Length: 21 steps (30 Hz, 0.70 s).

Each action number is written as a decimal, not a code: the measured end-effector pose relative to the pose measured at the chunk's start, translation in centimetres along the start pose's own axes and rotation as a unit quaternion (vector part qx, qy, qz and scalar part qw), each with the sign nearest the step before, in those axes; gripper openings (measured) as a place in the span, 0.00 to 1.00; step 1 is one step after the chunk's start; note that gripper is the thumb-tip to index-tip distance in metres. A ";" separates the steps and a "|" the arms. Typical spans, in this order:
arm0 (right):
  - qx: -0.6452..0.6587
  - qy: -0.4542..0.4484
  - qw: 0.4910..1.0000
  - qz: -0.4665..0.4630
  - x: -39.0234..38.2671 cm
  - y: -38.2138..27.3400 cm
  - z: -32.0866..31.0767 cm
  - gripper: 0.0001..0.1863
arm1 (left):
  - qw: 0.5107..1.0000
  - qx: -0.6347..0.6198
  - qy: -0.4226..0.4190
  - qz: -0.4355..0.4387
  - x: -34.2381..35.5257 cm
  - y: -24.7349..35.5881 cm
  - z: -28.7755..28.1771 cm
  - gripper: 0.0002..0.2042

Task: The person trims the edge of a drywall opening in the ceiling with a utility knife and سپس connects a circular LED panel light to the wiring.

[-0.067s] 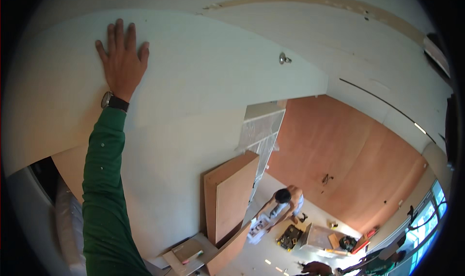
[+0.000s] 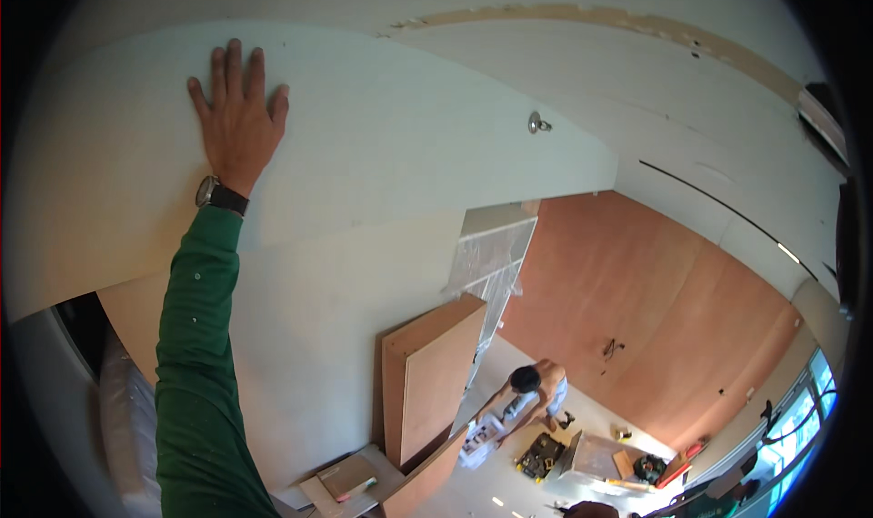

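My left hand (image 2: 240, 127) lies flat on the pale wall panel (image 2: 382, 145), its fingers spread and holding nothing. A dark-strapped watch (image 2: 221, 195) circles the wrist below a green sleeve (image 2: 202, 336). To the right of the hand, a small round metal fitting (image 2: 536, 123) projects from the panel. My right hand does not show in the picture.
Wooden boards (image 2: 435, 382) lean against the wall below. On the floor, a bending person (image 2: 541, 386) reaches to a white box (image 2: 482, 436) near an open toolbox (image 2: 542, 454). Another green-clad person (image 2: 718, 500) is partly visible at lower right. Plastic sheeting (image 2: 491, 254) hangs behind.
The view has shifted slightly, so most things sit a little lower. My left hand stays flat on the panel.
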State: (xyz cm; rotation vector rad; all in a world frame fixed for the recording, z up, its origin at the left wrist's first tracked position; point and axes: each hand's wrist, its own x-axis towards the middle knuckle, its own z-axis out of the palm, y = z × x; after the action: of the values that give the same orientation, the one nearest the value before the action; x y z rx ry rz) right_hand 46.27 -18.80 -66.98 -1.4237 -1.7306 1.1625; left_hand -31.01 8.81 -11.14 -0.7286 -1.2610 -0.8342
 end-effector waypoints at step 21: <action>-0.321 0.173 0.833 -0.415 33.1 -38.0 -1.2 0.19 | 0.998 0.005 0.063 0.014 0.4 0.9 2.2 0.27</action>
State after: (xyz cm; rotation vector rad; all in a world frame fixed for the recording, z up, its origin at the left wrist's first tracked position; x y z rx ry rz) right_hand 22.90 12.13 -34.75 -0.8958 -2.1898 -0.1621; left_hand -31.37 11.10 -10.41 -0.6733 -1.1393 -0.8376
